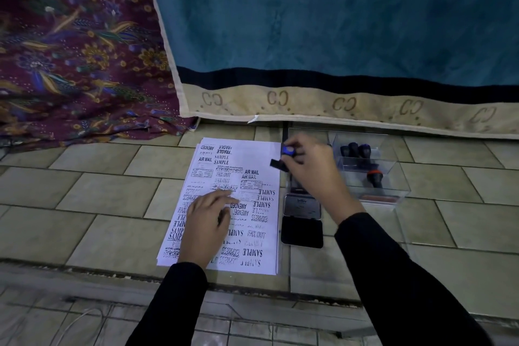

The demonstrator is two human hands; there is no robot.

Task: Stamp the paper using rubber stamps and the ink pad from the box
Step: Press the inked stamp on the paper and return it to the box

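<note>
Paper (247, 160) lies flat on the tiled floor (106, 199), densely covered with black imprints (SAMPLE, AIR MAIL, FAX OUT, EXPRESS, AMENDED, FRAGILE legible); its upper right corner is the only large blank area. Left hand (206, 226) rests palm-down on the lower-left half of the sheet, fingers extended and slightly spread, pressing the paper flat. Right hand (314, 170) is at the sheet's upper right edge, fingers pinched around a rubber stamp (285, 156) with a blue-topped handle and a dark rectangular base; the base sits over the paper's right margin, tilted (contact with the paper cannot be determined). Directly beneath the right wrist lies the ink pad (302, 220), case open, lid toward the top and dark pad toward the person, just beside the paper's right edge. To the right of the right hand stands a clear plastic box (373, 174) holding several more stamps, dark-handled ones at the back and one with an orange ring nearer. Both forearms in black sleeves (393, 261). Beyond the hands, patterned fabrics hang down to the floor.
</note>
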